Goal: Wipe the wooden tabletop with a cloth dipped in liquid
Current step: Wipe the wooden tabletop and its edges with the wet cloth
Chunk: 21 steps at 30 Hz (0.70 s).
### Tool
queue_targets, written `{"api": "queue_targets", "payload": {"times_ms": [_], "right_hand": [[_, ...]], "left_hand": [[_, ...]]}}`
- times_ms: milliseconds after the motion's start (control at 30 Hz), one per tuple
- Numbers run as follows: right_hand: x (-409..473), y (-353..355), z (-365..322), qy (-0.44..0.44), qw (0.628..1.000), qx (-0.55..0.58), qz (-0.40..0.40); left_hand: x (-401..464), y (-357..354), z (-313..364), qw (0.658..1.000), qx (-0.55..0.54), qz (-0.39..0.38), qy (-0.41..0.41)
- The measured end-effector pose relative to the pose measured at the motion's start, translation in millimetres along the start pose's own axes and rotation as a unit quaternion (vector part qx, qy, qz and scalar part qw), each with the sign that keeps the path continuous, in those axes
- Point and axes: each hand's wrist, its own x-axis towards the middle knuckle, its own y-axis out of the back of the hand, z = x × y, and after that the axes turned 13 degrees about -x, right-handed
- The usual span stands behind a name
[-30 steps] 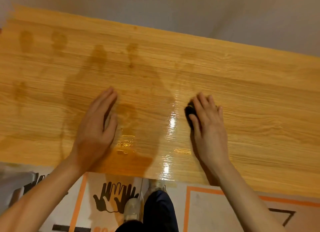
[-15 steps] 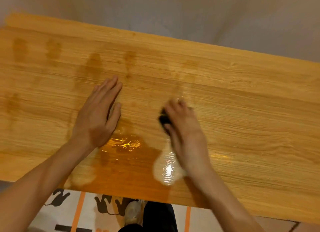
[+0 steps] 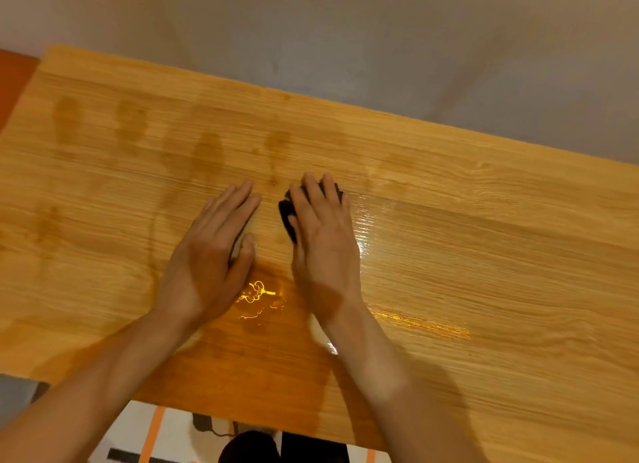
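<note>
Head view: right hand presses the dark cloth flat on the counter, fingers straight over it, cloth poking out on its left. Left hand is just left of the cloth, spread flat, holding nothing.

Risk, as I see it: the cloth could bump the left hand's fingers; wet sheen right of the cloth may leave streaks.

Versus a second ago: cloth has travelled left toward the left hand, leaving a wet trail to its right.
</note>
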Motion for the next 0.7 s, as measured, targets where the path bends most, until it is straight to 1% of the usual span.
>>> {"api": "queue_targets", "payload": {"times_ms": [100,167,233,300,367,433,500,567,633,700], "right_hand": [[-35,14,4,0.000,0.999,0.032,-0.024],[-76,24,6,0.014,0.996,0.071,-0.043],[-96,30,7,0.031,0.993,0.093,-0.063],[-72,29,10,0.007,0.995,0.076,-0.058],[-22,24,11,-0.033,0.997,0.062,-0.037],[30,18,16,-0.087,0.995,0.051,-0.013],[56,14,19,-0.113,0.993,0.044,-0.003],[36,17,14,-0.114,0.993,0.034,-0.004],[-16,28,2,-0.094,0.995,0.039,-0.016],[-68,37,-9,-0.063,0.996,0.035,-0.047]], "left_hand": [[1,0,0,1.000,0.006,-0.006,0.005],[1,0,-1,1.000,0.017,-0.008,0.008],[1,0,-2,1.000,0.021,-0.012,0.014],[1,1,-2,0.999,0.018,-0.024,0.015],[0,3,-1,0.999,0.017,-0.030,0.020],[0,3,-1,0.999,0.021,-0.028,0.022],[0,1,0,1.000,0.015,-0.021,0.015],[0,-1,-1,1.000,0.007,-0.015,0.000],[0,-2,-3,1.000,0.009,-0.011,-0.010],[0,-2,-6,1.000,0.013,-0.015,-0.018]]}}
